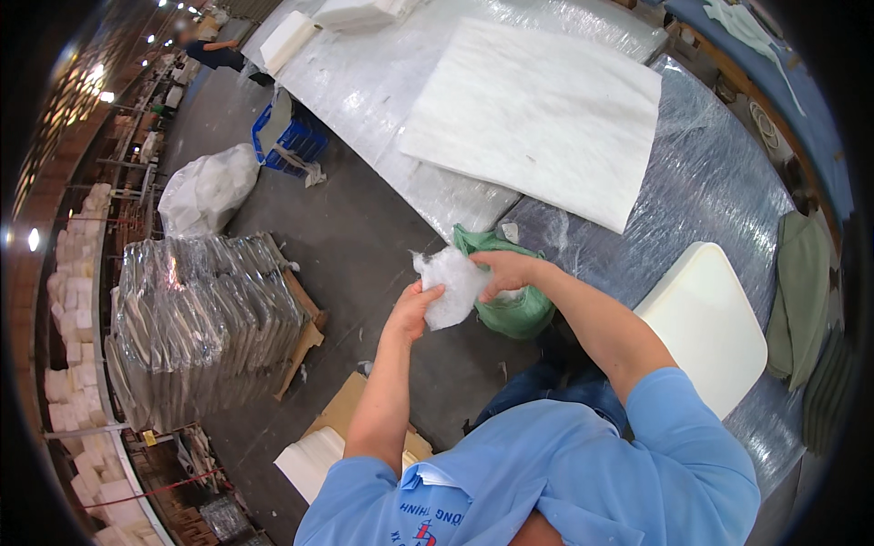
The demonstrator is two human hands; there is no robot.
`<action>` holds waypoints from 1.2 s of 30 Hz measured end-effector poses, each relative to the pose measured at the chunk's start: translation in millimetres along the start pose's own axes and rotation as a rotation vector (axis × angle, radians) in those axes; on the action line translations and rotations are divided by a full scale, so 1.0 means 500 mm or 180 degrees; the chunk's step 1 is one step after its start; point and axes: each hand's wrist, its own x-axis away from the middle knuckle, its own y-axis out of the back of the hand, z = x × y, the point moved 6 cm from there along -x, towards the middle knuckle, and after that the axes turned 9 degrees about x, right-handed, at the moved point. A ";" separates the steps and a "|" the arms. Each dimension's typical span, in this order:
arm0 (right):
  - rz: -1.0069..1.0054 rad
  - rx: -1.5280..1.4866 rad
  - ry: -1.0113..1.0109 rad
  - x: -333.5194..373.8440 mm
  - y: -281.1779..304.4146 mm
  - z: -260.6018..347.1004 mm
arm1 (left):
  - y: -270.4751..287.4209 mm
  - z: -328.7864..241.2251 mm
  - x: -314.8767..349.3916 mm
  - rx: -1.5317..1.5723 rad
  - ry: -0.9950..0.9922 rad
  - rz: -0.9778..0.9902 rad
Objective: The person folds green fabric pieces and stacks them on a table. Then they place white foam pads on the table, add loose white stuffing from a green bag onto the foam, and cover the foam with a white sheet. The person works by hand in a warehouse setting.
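The left hand (pixel 414 308) holds a flat, soft piece of white fluff (pixel 448 284), with its thumb on top and its fingers curled in under the left side. The right hand (pixel 506 271) is at the right side of the same fluff, with its fingers bent and its thumb a little apart from them (I cannot tell if it is pinching the fluff or just touching it). The fluff is up in front of the person, over the gray floor (pixel 364 218), near the table's edge. A green bag (pixel 514 316) is just under and beside the right hand, with its top open and a bit of white showing inside. On the right is a big table (pixel 701 173) covered in shiny clear wrap. A large white sheet (pixel 537 118) lies flat on the far part of it. Closer, to the right of the right arm, is a thick cream pad (pixel 715 318) with round corners, and past it, on the far right, is a green cloth (pixel 799 291). On the left, a tall pile of wrapped gray things (pixel 205 328) sits on a wooden pallet (pixel 309 332). Farther off are a big white bag (pixel 209 189) and a blue crate (pixel 305 141). Another person (pixel 214 55) in dark clothes is at the far left.
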 end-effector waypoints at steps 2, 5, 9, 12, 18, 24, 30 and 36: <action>0.0462 0.0602 -0.0166 0.009 -0.039 -0.011 | 0.010 0.005 0.005 0.0101 -0.0009 0.0004; 0.0603 0.0017 -0.0489 -0.001 -0.060 -0.009 | 0.017 0.009 0.009 0.0122 -0.0143 -0.0053; 0.0100 -0.1247 -0.0409 0.000 -0.059 -0.070 | -0.010 -0.021 -0.012 0.0067 -0.0367 -0.0144; 0.0153 -0.0131 -0.0169 0.011 -0.044 -0.012 | 0.034 -0.006 -0.003 0.0158 -0.0441 -0.0386; 0.0125 -0.0126 -0.0456 0.008 -0.072 -0.014 | 0.016 0.013 -0.025 0.0210 -0.0421 -0.0276; -0.0717 -0.0869 -0.0172 -0.015 -0.092 -0.057 | 0.015 0.106 0.016 0.1721 0.0148 0.0861; -0.0296 -0.0903 -0.0654 -0.003 -0.097 -0.063 | -0.028 0.267 -0.008 0.1521 0.0306 0.0411; 0.0595 -0.0415 -0.0843 0.023 -0.097 -0.028 | -0.047 0.170 -0.113 0.1345 -0.0219 -0.0115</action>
